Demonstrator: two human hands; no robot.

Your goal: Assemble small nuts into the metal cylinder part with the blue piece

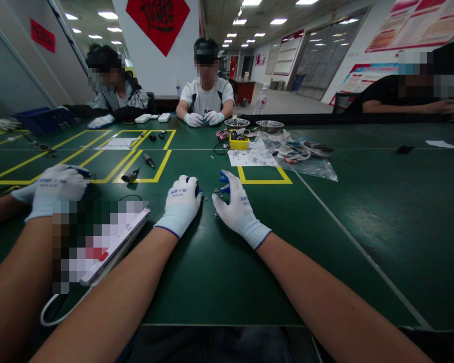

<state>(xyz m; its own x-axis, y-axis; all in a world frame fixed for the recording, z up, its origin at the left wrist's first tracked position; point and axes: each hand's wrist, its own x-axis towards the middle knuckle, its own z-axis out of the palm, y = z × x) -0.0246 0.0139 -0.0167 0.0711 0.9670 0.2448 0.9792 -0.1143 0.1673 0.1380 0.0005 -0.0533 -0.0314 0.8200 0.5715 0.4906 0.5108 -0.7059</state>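
Note:
My left hand (182,201), in a white glove with blue fingertips, rests on the green table (219,282) with its fingers curled down. What its fingers hold, if anything, is hidden. My right hand (236,204), gloved alike, lies on its side with thumb and fingers apart and nothing between them. Several small metal nuts (217,215) lie on the table between the two hands, closest to the right fingertips.
A phone (115,247) with a white cable lies left of my left forearm, beside a neighbour's gloved hands (60,186). Dark metal parts (130,175) sit in yellow-taped boxes. Further back are a yellow bin (239,143), metal bowls (270,126), a plastic bag (318,169) and seated people.

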